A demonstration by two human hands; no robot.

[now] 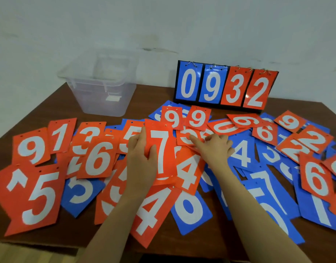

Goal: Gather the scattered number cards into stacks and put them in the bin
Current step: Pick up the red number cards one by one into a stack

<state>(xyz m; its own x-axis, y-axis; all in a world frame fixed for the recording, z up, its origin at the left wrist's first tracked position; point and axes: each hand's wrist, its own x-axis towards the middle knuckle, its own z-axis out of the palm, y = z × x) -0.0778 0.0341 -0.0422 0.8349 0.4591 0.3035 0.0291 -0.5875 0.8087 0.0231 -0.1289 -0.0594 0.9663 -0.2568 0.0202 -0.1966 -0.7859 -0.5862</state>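
Observation:
Several red and blue number cards lie scattered and overlapping across the brown table [49, 114]. My left hand [141, 158] grips a red 7 card [162, 149] by its left edge, thumb on the face, with more red card edges showing under it. My right hand [214, 147] reaches over the pile, its fingers on a red card [188, 138] just right of the 7. A red 4 card [190, 168] lies between my wrists. The clear plastic bin [99, 86] stands at the back left with no cards visible in it.
A flip scoreboard [226, 86] showing 0 9 3 2 stands at the back right against the white wall. Blue cards [241, 150] cover the right half of the table, red ones [32, 149] the left. The table's near edge runs under my forearms.

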